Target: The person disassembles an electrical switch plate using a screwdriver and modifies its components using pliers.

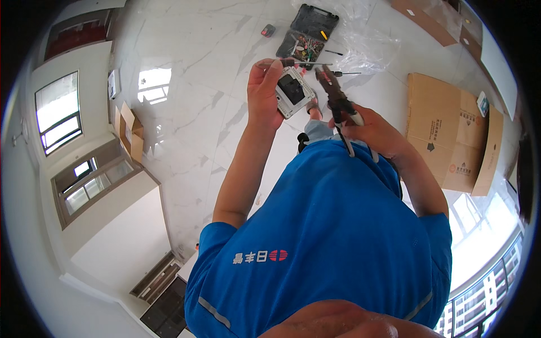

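My left hand (262,93) is closed on a small white rectangular plastic unit (293,90) with a dark panel in its middle, held up in front of me. A screwdriver (288,63) with a dark handle and thin shaft lies across the unit's far edge, by my thumb; whether my fingers grip it too is hard to tell. In my right hand (366,130) is a pair of pliers (334,97) with dark jaws and pale handles. The jaws point away from me, to the right of the white unit and apart from it.
On the marble-patterned floor ahead lies an open black tool case (307,39) full of mixed small parts. Left of it sits a small red-and-black object (267,30); clear plastic sheeting (375,50) spreads to its right. Flattened cardboard (445,127) lies at right, an open carton (131,132) at left.
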### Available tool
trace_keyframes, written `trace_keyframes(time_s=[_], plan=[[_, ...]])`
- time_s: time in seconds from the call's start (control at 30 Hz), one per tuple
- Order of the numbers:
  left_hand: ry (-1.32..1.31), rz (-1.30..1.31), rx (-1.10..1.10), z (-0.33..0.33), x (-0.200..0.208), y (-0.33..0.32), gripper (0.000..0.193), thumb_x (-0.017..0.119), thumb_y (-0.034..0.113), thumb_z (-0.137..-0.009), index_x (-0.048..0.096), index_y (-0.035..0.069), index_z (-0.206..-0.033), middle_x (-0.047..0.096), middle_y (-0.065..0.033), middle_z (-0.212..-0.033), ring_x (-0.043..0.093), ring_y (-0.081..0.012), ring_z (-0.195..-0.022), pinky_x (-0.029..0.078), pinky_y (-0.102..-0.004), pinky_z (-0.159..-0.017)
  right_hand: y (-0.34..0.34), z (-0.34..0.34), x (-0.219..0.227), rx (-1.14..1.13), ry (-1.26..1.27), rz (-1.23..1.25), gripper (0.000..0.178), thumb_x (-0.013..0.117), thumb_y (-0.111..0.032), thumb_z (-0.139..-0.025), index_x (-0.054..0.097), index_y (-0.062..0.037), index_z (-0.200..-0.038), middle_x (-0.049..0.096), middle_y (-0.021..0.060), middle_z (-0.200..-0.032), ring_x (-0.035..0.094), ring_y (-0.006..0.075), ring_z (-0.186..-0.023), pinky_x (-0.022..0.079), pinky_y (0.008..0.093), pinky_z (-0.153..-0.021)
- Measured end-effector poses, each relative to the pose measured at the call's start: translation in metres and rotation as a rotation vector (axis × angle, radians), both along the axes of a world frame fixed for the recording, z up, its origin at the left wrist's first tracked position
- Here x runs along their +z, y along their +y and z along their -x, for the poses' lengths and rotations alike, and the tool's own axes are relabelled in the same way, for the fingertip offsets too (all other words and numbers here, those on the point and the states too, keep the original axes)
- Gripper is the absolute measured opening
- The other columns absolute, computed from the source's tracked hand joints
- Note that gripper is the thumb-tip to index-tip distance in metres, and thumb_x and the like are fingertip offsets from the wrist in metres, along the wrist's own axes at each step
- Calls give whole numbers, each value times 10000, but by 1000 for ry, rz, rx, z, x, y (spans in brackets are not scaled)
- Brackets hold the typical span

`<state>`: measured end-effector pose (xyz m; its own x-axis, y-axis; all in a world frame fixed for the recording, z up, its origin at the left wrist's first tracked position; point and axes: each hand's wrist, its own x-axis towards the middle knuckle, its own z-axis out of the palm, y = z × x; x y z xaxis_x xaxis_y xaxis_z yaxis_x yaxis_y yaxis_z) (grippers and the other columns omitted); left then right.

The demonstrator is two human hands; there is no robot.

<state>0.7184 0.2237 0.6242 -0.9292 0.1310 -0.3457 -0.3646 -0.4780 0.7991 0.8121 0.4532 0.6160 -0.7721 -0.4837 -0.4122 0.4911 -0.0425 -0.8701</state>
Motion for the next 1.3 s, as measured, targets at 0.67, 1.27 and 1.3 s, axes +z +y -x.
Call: trace_keyframes(time_s=[0.67, 1.27, 1.3], plan=[[128, 48, 92, -20, 7, 19, 203, 620, 93, -978, 492, 81, -1136, 679, -152, -1138, 674, -211, -986, 594, -343, -820, -29, 10, -9, -52, 177, -368, 618, 611, -405, -950, 483, 29, -1371, 640, 280, -1196, 614, 417, -1148, 454, 440, -987], [165, 90, 121, -24, -1, 22, 182, 618, 98, -983, 499, 76, -1119, 691, -143, -1125, 679, -187, -950, 591, -320, -793, -29, 6, -21, -40, 86, -235, 614, 633, -366, -944, 452, 3, -1401, 647, 197, -1149, 617, 280, -1082, 451, 365, -969], [158, 96, 129, -24, -2, 22, 179, 618, 96, -983, 499, 73, -1115, 693, -140, -1120, 677, -178, -938, 588, -312, -785, -29, 6, -20, -48, 71, -203, 619, 635, -371, -943, 452, 3, -1401, 656, 180, -1097, 635, 251, -1008, 476, 351, -921]])
